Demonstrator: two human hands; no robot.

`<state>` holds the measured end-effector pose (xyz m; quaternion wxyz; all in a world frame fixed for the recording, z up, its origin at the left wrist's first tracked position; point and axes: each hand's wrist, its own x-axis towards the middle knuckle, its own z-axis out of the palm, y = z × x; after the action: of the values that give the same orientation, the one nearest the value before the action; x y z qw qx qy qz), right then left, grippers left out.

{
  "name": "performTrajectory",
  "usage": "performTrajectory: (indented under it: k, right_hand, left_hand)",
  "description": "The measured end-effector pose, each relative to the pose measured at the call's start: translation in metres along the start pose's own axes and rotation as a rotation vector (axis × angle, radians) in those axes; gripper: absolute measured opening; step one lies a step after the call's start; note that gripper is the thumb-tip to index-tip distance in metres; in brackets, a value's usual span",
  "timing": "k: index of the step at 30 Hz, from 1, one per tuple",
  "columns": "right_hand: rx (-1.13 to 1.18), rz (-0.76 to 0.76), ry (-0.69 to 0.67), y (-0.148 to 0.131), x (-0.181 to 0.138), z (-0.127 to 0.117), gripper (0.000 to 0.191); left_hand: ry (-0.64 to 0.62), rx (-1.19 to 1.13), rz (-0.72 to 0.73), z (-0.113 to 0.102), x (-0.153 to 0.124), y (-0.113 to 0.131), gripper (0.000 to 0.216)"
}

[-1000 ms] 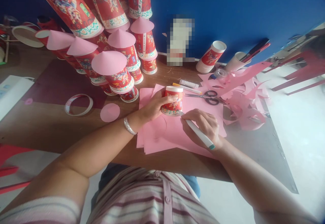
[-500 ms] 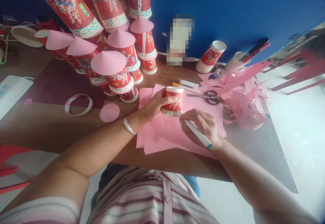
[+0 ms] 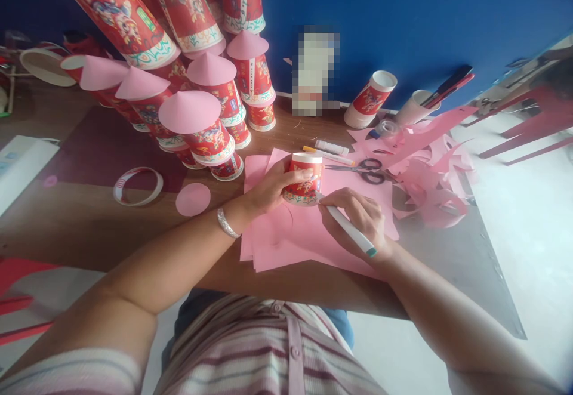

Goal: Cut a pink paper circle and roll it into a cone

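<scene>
A red printed paper cup (image 3: 305, 187) with a white rim and a patterned base band is gripped in my left hand (image 3: 277, 185), thumb across its front. My right hand (image 3: 358, 216) is closed around a white marker (image 3: 347, 227) with a green end. The marker's tip meets the lower right side of the cup, at the patterned band. Beneath both hands lie pink paper sheets (image 3: 286, 246). Just right of the cup, black-handled scissors (image 3: 370, 170) rest on the paper, beside a marker with an orange end (image 3: 329, 155) and a white tube (image 3: 332, 147).
Red cup towers with pink paper cones (image 3: 190, 111) rise at the back left. A tape roll (image 3: 138, 186) and a pink paper disc (image 3: 193, 198) lie on the left. Pink scraps (image 3: 436, 174), a pen cup (image 3: 416, 108) and stacked cups (image 3: 371, 99) occupy the right and back.
The marker tip has shifted slightly right along the cup's lower band, with my right hand moving a little the same way. My left hand keeps its hold on the cup.
</scene>
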<state>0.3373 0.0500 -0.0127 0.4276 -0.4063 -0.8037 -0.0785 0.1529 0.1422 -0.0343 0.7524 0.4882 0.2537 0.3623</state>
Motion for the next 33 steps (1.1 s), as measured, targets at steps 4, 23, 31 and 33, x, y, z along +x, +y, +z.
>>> performTrajectory:
  k: [4, 23, 31, 33]
  right_hand:
    - [0.014, -0.007, -0.003, -0.001, 0.001, -0.003, 0.022]
    - [0.3, -0.076, -0.036, -0.005, 0.001, 0.003, 0.024]
    - [0.309, -0.088, -0.038, -0.005, 0.002, 0.004, 0.022]
    - [0.318, -0.09, -0.041, -0.005, 0.002, 0.006, 0.022]
  left_hand:
    - [0.015, 0.02, 0.008, -0.002, -0.002, 0.0, 0.032]
    - [0.038, -0.141, -0.009, -0.001, 0.001, 0.0, 0.042]
    - [0.047, -0.207, -0.03, -0.002, 0.004, -0.008, 0.04]
    - [0.05, -0.181, -0.022, -0.001, 0.003, -0.008, 0.042]
